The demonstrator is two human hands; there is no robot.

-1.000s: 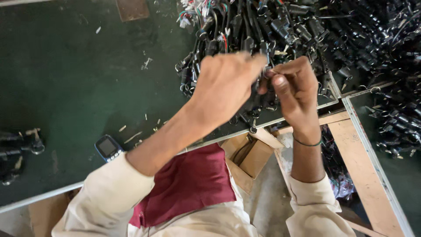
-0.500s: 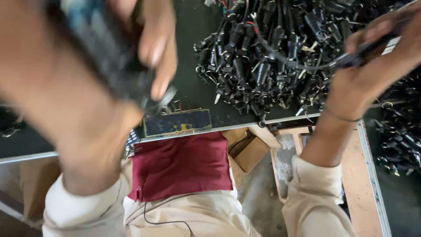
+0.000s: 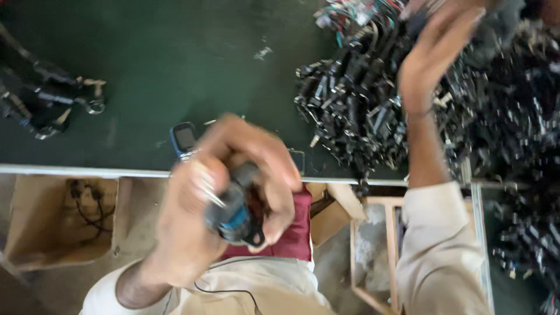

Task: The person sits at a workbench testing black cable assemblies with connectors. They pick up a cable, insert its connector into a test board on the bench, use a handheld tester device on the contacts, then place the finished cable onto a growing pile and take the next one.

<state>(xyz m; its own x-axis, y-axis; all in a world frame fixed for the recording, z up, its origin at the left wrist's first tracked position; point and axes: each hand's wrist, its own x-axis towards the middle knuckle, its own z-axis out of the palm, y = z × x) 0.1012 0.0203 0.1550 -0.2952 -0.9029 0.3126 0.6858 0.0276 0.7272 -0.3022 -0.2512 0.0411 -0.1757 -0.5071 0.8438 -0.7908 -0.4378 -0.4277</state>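
Assembly workshop: green worktable [image 3: 146, 64], heaped black cable parts [image 3: 361, 105] (cardboard boxes [image 3: 58, 219] underneath).

Dark green table top with a pale metal front edge.
On the table [image 3: 175, 64] lie a big heap of black cable parts [image 3: 361, 105] at the right, a smaller black bundle [image 3: 41, 99] at the far left, a small phone [image 3: 184, 139] near the front edge, and pale scraps [image 3: 262, 52].

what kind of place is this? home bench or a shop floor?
Likely a small assembly or sorting workshop. A big heap of black wired parts covers the green worktable, a cardboard box sits under it, and the left hand grips one such part.
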